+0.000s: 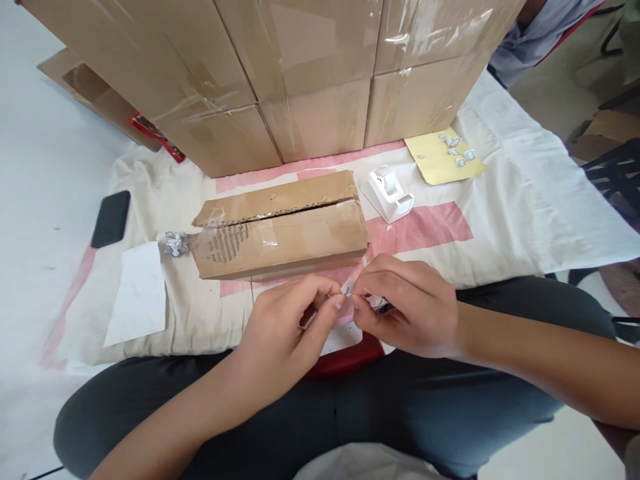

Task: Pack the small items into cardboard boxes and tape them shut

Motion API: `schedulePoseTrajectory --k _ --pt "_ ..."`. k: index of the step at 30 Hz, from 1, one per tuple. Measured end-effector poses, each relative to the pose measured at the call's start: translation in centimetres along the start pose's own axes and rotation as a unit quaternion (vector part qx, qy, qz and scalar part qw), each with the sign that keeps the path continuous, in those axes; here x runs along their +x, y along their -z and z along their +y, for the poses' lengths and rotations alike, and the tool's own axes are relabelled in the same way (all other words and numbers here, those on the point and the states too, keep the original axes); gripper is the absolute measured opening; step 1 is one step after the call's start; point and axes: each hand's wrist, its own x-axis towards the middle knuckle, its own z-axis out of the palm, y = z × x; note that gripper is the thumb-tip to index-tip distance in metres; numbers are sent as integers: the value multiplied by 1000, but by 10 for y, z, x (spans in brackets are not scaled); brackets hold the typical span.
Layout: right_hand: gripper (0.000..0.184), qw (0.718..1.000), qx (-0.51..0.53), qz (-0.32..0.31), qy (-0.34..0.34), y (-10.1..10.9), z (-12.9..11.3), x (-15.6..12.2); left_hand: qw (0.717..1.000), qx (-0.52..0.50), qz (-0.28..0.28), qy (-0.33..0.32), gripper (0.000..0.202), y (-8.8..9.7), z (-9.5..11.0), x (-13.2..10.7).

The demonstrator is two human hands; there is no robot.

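Above my lap, my left hand and my right hand meet, fingertips almost touching. Both pinch a tiny whitish piece of paper with a dark bluish mark; most of it is hidden by the fingers. Just beyond the hands lies a long brown cardboard box, with a slit along its top. A white tape dispenser stands to the right of the box. Farther back, a yellow sheet carries several small paper cutouts.
Stacked, taped cardboard boxes form a wall at the back. On the left are a black phone, a white sheet and a crumpled paper ball. Another person's sleeve shows at the upper right.
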Motion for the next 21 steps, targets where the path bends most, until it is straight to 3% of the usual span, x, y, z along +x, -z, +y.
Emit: schedulePoseTrajectory --k 9,21 --pt "12 999 29 -19 -17 0 4 -1 1000 3 1 -1 14 1 -2 3" --pt "13 999 2 -33 25 1 10 -2 1000 5 -9 -14 11 1 -3 5"
